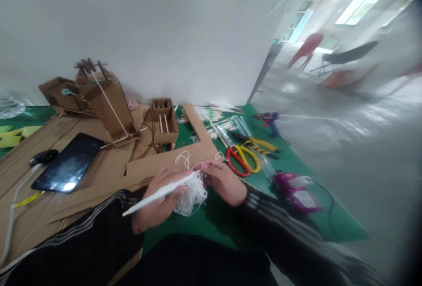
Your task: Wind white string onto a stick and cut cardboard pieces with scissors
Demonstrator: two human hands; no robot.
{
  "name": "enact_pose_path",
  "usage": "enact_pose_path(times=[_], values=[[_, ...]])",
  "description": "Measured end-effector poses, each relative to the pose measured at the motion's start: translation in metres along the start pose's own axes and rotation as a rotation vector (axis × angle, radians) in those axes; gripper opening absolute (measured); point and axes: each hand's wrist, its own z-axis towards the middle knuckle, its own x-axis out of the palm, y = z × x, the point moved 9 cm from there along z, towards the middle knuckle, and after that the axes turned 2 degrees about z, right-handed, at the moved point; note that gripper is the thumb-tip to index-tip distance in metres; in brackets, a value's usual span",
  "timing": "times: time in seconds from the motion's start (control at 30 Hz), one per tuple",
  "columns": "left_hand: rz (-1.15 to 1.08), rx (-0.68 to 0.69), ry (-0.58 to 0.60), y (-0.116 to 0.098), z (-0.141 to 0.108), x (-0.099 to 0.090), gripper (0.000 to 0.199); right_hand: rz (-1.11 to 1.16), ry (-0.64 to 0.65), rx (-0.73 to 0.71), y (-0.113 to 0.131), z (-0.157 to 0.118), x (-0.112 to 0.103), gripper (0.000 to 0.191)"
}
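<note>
My green desk [332, 215]: cardboard sheets [108, 163] and black tablet [67, 163] left; cardboard models [105, 106] far left; scissors [238, 158], pliers [263, 145], glue gun [271, 121], purple device [296, 191] right.

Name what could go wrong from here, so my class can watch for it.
The loose bundle of white string bunched under the wrapped stick in the left hand could knot as it is handled.

A thin string loop lies close to the red-and-yellow scissors and might snag on a handle.

The blue gun-shaped tool sits at the edge of the green table; a bump could send it to the floor.
</note>
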Motion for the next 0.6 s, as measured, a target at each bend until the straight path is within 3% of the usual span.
enact_pose_path(times=[0.13,0.27,0.33,0.43,0.5,0.6], values=[[-0.025,-0.002,-0.078,0.002,-0.001,-0.006,0.028,-0.003,-0.022,-0.104,0.021,-0.002,-0.008,0.019],[-0.044,-0.019,-0.183,0.007,0.000,-0.012,0.026,-0.236,0.009,-0.246,0.042,-0.009,-0.004,0.019],[-0.045,-0.029,-0.243,0.010,-0.002,-0.015,0.025,-0.398,0.104,-0.244,0.041,-0.011,0.004,0.021],[-0.037,-0.075,-0.272,0.014,-0.003,-0.016,0.024,-0.666,0.215,-0.133,0.028,-0.011,0.008,0.023],[-0.048,-0.102,-0.244,0.014,-0.003,-0.014,0.025,-0.813,0.193,-0.086,0.025,-0.011,0.002,0.022],[-0.098,-0.111,-0.210,0.011,-0.002,-0.013,0.024,-0.904,0.034,-0.176,0.047,-0.013,-0.004,0.019]])
